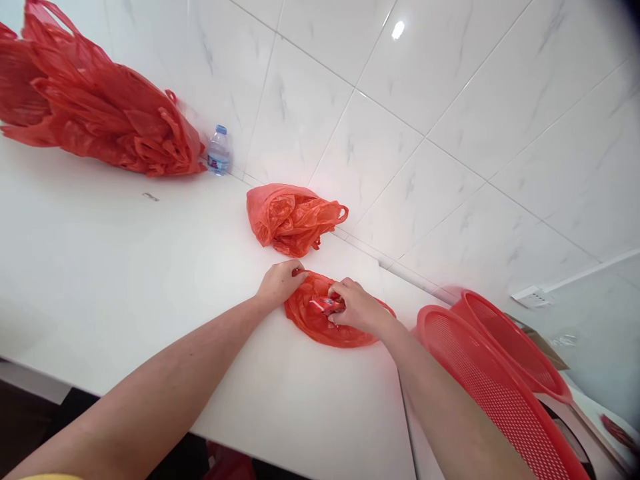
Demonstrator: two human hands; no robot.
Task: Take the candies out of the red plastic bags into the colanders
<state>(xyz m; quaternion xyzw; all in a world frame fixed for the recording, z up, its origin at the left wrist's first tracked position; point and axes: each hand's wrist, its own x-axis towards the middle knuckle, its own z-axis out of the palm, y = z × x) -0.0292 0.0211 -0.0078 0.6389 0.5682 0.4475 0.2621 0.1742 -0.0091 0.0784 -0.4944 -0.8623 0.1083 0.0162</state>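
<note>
An opened red plastic bag [310, 327] lies on the white table between my hands. Its rim is pinched at the left by my left hand [281, 283], with thumb and fingers closed on the edge. My right hand [357, 307] is inside the bag's mouth, its fingers closed round a small red packet [326, 305] with white marks. What the packet contains cannot be made out. Just behind sits a crumpled red plastic bag [290, 217] with a loop handle, apart from both hands.
A big heap of red plastic bags [110, 113] lies at the back left, beside a small water bottle [219, 152]. Red mesh baskets [495, 373] stand at the right. White tiled wall [350, 120] rises behind the white table [125, 280].
</note>
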